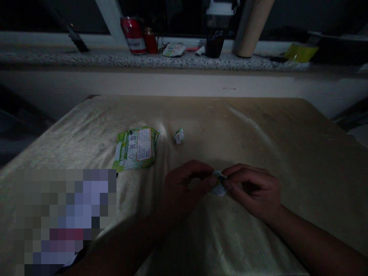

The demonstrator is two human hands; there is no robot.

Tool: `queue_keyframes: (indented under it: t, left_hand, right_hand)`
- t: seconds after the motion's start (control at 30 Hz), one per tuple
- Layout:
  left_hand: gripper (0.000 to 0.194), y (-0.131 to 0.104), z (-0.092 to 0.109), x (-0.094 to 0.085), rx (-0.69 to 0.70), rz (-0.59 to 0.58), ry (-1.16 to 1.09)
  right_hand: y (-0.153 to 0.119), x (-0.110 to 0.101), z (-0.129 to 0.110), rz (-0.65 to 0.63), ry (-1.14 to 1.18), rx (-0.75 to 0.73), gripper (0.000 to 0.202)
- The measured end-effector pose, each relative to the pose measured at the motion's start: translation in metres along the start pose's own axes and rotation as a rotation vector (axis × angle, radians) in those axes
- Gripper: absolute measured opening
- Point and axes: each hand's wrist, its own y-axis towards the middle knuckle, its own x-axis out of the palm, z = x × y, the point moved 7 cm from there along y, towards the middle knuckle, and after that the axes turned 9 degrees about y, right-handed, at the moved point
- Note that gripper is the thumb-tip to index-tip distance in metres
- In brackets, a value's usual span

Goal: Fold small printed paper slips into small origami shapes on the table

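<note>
Over the cloth-covered table, my left hand (186,183) pinches one side of a small folded printed paper (219,189) between thumb and fingers. My right hand (254,187) grips the opposite side, its thumb and fingertips meeting the left ones at the paper's upper edge. The paper is pale with some dark and green print, and fingers partly cover it. Beyond my left hand stands another small folded printed piece (179,136), white and green. Farther left lies a stack of green printed sheets (136,148) with white text panels.
A pale shiny cloth (258,126) with wrinkles covers the table. A blurred-out item (83,207) lies at lower left. Along the granite windowsill (100,57) stand a red can (133,36), a red bottle (150,41), a dark cup (216,36) and a tan tube (253,28).
</note>
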Motion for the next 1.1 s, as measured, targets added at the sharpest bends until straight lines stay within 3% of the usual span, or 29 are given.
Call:
queue_keyframes:
  t: [0.13,0.3,0.6,1.1]
  left_hand:
    - [0.016,0.002,0.001,0.002,-0.034,-0.037,0.031]
    - [0.010,0.004,0.011,0.007,0.026,-0.108,0.102]
    - [0.011,0.003,0.012,0.004,0.067,-0.073,0.171]
    - [0.011,0.002,-0.001,0.007,-0.108,-0.074,0.056]
  right_hand:
    - [0.001,0.001,-0.003,-0.008,-0.013,-0.013,0.013]
    - [0.001,0.001,-0.003,-0.017,-0.008,-0.022,0.014]
    - [0.001,0.000,0.002,0.003,0.006,0.033,0.012]
    - [0.002,0.002,0.005,-0.002,0.031,0.092,0.012]
